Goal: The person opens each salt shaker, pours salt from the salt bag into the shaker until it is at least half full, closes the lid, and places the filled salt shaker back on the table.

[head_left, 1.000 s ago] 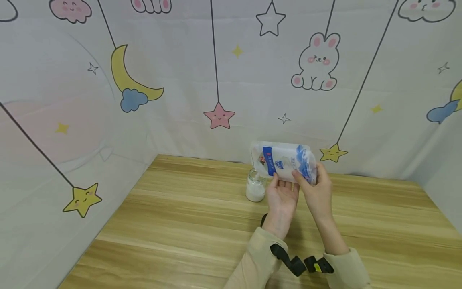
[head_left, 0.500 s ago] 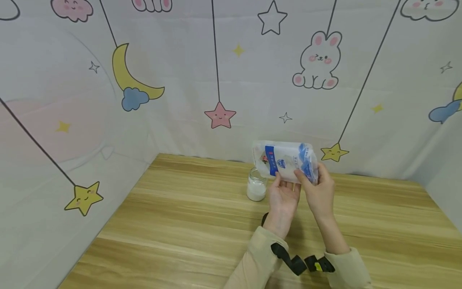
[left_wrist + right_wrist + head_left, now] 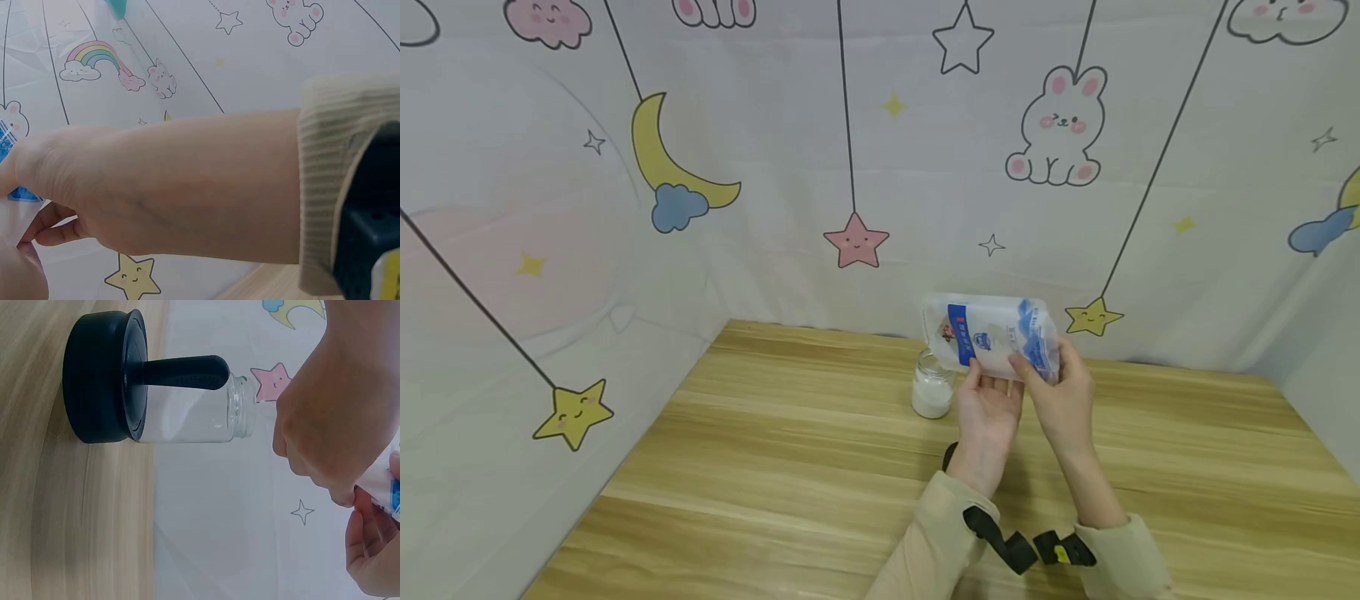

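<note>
My right hand (image 3: 1063,400) grips the right end of a white plastic bag with blue print (image 3: 996,337), thumb in front and fingers behind. From below, my left hand (image 3: 988,412) holds the bag with the palm up, its thumb on the front face. The bag is tilted, its left end close over the mouth of a glass jar (image 3: 932,392). White contents fill part of the jar. In the left wrist view the bag (image 3: 19,193) shows only at the left edge. In the right wrist view my left hand (image 3: 337,419) is beside the open jar mouth.
In the right wrist view a black round piece with an upright handle (image 3: 105,378) stands on the wooden table (image 3: 94,519), overlapping the jar. Behind the table hangs a white cloth with cartoon prints (image 3: 775,167). Black straps (image 3: 1000,542) dangle between the sleeves.
</note>
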The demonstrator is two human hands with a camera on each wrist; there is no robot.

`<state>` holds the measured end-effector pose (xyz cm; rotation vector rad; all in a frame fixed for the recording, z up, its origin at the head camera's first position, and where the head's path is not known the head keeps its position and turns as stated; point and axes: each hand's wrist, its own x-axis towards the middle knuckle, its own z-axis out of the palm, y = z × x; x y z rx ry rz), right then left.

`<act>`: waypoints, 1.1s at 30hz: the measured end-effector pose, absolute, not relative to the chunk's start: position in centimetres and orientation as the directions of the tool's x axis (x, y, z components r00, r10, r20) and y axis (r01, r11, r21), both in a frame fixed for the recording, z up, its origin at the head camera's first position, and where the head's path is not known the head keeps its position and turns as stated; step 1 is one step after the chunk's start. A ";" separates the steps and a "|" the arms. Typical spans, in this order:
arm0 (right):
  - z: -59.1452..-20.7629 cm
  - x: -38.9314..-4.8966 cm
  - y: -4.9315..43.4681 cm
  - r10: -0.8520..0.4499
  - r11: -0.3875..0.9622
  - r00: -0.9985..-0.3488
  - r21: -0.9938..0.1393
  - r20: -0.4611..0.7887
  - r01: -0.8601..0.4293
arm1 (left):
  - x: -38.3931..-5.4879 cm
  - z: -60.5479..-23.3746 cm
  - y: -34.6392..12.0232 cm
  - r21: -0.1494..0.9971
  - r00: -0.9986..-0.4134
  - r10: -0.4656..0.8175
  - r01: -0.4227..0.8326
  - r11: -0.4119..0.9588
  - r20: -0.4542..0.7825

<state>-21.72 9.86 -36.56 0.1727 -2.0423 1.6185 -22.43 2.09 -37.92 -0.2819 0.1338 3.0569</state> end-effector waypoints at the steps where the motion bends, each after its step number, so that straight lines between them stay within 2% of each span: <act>1: -36.5 -21.7 9.9 0.215 0.272 -0.857 -0.871 0.468 -0.408 | -22.4 -37.9 2.1 0.078 -0.981 0.058 -0.073 -0.994 -0.185; 7: -36.4 -21.6 9.8 0.211 0.231 -0.871 -0.888 0.445 -0.398 | -22.4 -37.8 2.1 0.065 -0.983 0.046 -0.058 -0.996 -0.176; 20: -36.5 -21.7 10.2 0.195 0.300 -0.856 -0.860 0.479 -0.413 | -22.5 -37.9 1.9 0.051 -0.981 0.039 -0.049 -0.997 -0.189; 33: -36.5 -21.9 10.4 0.229 0.306 -0.853 -0.866 0.469 -0.394 | -22.8 -38.1 1.8 0.061 -0.976 0.029 -0.043 -0.997 -0.214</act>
